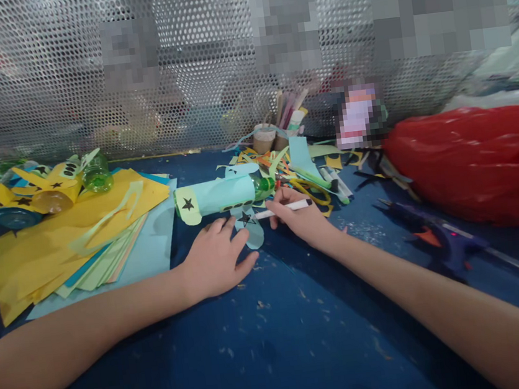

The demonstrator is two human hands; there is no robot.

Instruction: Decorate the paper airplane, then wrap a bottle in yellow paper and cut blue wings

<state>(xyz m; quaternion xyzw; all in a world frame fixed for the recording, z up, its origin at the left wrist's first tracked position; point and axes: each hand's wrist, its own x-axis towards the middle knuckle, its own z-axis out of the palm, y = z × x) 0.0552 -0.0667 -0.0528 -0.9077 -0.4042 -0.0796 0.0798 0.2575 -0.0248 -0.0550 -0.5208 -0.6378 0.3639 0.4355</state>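
Observation:
A green plastic bottle (264, 186) wrapped in light blue paper (228, 192) lies on its side, its neck to the right. Light blue paper wings stick out from it, and the near wing (255, 235) bears a black star. Another black star marks the pale green paper at the bottle's left end. My right hand (297, 215) grips a white marker (284, 209) with a dark end, its tip at the near wing's star. My left hand (222, 255) lies palm down with fingers spread, fingertips at the bottle's near side and the wing's edge.
Coloured paper sheets (24, 265) and a yellow paper-covered bottle (59, 189) lie left. Paper scraps, yellow scissors (310, 192) and markers (340, 185) sit behind my right hand. A glue gun (452, 238) and a red plastic bag (476, 163) are right. Perforated metal (210, 56) stands behind.

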